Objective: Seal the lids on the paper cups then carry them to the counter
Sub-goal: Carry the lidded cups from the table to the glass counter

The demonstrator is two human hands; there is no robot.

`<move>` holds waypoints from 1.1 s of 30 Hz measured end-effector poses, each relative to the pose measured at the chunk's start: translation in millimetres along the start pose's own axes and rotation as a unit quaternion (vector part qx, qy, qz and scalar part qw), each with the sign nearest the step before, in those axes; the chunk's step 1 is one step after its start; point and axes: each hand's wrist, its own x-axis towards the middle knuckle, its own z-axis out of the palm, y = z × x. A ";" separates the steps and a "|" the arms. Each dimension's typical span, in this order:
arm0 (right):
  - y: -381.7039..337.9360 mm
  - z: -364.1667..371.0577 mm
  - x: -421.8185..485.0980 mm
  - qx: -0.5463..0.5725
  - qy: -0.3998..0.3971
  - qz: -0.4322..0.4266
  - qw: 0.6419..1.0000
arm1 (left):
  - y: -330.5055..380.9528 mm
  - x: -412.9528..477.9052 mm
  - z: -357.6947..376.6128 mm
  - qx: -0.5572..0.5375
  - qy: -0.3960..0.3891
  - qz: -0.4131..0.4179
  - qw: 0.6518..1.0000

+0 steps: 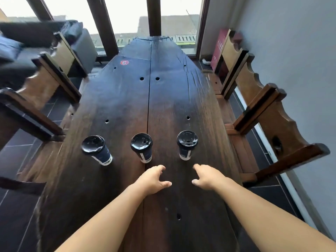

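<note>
On the long dark wooden table [127, 99], three navy paper cups with black plastic lids are stood: left cup [101, 155], middle cup [145, 153], right cup [185, 153]. The left hand [154, 179] and right hand [205, 177] are held near them, each grip spread and empty. Each lid is best pressed evenly round its rim, the cup being steadied.

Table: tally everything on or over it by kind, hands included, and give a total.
Paper cups: 3
Black lids: 3
Hands: 2, left hand, right hand
Red sticker: 1
Total: 9
</note>
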 end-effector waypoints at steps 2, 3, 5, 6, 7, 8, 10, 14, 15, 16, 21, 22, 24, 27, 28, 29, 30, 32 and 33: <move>-4.0 2.0 -12.8 -0.006 0.008 0.002 1.000 | 1.1 -14.0 -6.9 0.020 0.008 -0.001 1.000; -5.4 2.2 -18.1 -0.002 0.016 0.004 1.000 | 2.0 -19.3 -11.2 0.031 0.014 0.001 0.999; -8.7 -0.4 -27.8 0.008 0.032 0.009 0.999 | 4.2 -28.9 -20.3 0.046 0.026 0.006 0.999; -11.7 -2.7 -31.0 0.012 0.038 0.009 0.999 | 3.8 -32.9 -25.1 0.051 0.033 0.005 0.998; -15.4 -4.2 -34.0 0.016 0.043 0.007 0.999 | 2.8 -36.9 -29.6 0.056 0.038 0.005 0.998; -19.5 -6.7 -35.8 0.020 0.050 0.004 0.999 | 1.9 -40.1 -34.7 0.065 0.045 0.007 0.997; -27.4 -12.7 -38.4 0.029 0.065 0.001 0.997 | -1.1 -44.1 -43.6 0.081 0.059 0.015 0.995; -45.1 -19.9 -39.4 0.045 0.088 -0.003 0.995 | -10.5 -50.5 -55.1 0.074 0.072 0.027 0.994; -50.0 -20.2 -39.3 0.052 0.086 -0.005 0.995 | -13.9 -51.8 -56.3 0.065 0.073 0.030 0.995; -54.6 -19.5 -39.5 0.060 0.081 -0.006 0.995 | -17.3 -53.7 -56.7 0.056 0.074 0.032 0.995; -90.0 -8.7 -29.3 0.069 0.043 -0.035 0.996 | -48.0 -73.5 -63.5 0.017 0.084 0.014 0.996; -102.3 -4.1 -25.5 0.068 0.031 -0.044 0.996 | -59.2 -78.6 -66.5 0.011 0.084 0.006 0.996; -130.9 6.6 -18.3 0.071 0.011 -0.062 0.995 | -85.2 -88.2 -73.9 -0.002 0.083 -0.011 0.996; -177.3 19.8 -5.0 0.088 -0.003 -0.085 0.992 | -127.0 -98.8 -88.2 -0.017 0.081 -0.033 0.996; -192.1 22.5 0.0 0.094 -0.006 -0.092 0.991 | -140.3 -101.3 -93.0 -0.022 0.080 -0.040 0.996; -206.7 24.1 5.5 0.098 -0.008 -0.100 0.990 | -153.4 -102.7 -98.1 -0.026 0.079 -0.047 0.995; -221.1 24.9 11.3 0.101 -0.009 -0.106 0.989 | -166.8 -103.3 -103.4 -0.029 0.078 -0.053 0.995; -246.8 25.7 22.9 0.112 -0.009 -0.113 0.987 | -192.5 -102.8 -113.0 -0.032 0.079 -0.062 0.994; -258.7 24.8 29.3 0.117 -0.007 -0.114 0.987 | -204.7 -101.4 -118.2 -0.033 0.082 -0.066 0.994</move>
